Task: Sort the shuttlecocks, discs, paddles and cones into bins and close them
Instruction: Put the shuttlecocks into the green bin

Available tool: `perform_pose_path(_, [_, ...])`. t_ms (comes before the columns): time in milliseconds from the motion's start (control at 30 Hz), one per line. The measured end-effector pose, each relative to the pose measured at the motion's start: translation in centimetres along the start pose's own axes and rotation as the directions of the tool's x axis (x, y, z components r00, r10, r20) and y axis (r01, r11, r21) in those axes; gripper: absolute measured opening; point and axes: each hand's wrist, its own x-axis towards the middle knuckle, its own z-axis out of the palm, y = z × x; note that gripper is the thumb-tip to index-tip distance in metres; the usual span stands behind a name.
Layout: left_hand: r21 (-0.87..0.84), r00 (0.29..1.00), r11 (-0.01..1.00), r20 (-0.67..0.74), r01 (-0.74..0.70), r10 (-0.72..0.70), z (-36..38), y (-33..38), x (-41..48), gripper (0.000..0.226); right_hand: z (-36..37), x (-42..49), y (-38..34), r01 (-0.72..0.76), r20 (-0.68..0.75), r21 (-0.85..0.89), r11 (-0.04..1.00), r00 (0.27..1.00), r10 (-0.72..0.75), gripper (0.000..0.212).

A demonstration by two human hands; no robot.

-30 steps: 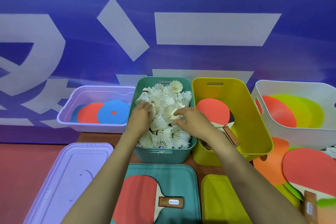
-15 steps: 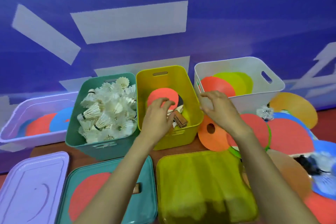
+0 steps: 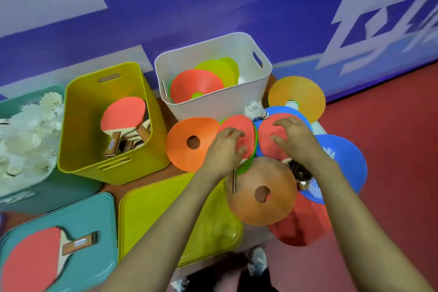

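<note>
My left hand (image 3: 225, 152) hovers over a red paddle (image 3: 240, 125) in the pile on the right, bent fingertips touching its face. My right hand (image 3: 296, 142) rests bent fingertips on a second red paddle (image 3: 266, 142) beside it. Around them lie an orange cone (image 3: 187, 142), a peach cone (image 3: 260, 192), a yellow-orange cone (image 3: 297, 97), blue discs (image 3: 343, 156) and a lone shuttlecock (image 3: 256, 109). The white bin (image 3: 213, 52) holds cones, the yellow bin (image 3: 78, 125) holds paddles, and the teal bin (image 3: 47, 187) holds shuttlecocks.
A teal lid (image 3: 99, 216) with a red paddle (image 3: 30, 263) on it lies at the near left. The yellow lid (image 3: 151, 218) lies under my left forearm. Another red paddle (image 3: 301, 227) pokes out below the peach cone. Blue wall behind, red floor to the right.
My view has swung right. Both hands left the shuttlecock bin, passed over the yellow bin and now sit on the red paddles in the right-hand pile.
</note>
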Motion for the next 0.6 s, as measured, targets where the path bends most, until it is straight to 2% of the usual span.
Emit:
perform_pose_path(167, [-0.061, 0.992, 0.992, 0.075, 0.109, -0.104, 3.0, 2.3, 3.5, 0.047, 0.4, 1.6, 3.0, -0.021, 0.051, 0.017, 1.000, 0.998, 0.020, 0.049])
perform_pose_path(333, [-0.127, 0.976, 0.968, -0.003, 0.215, -0.217, 3.9, 3.2, 7.6, 0.051, 1.0, 4.4, 2.8, 0.024, 0.102, 0.029, 0.999, 0.994, -0.027, 0.059])
perform_pose_path(500, [-0.112, 0.960, 0.957, -0.052, 0.267, -0.274, 5.5, 3.6, 11.2, 0.053, 1.0, 4.9, 4.5, -0.035, 0.078, -0.043, 0.998, 0.996, 0.039, 0.042])
perform_pose_path(600, [-0.037, 0.961, 0.968, -0.120, 0.246, -0.249, 6.5, 3.9, 12.4, 0.039, 0.9, 3.7, 5.8, -0.062, 0.055, 0.003, 0.998, 0.997, 0.061, 0.037])
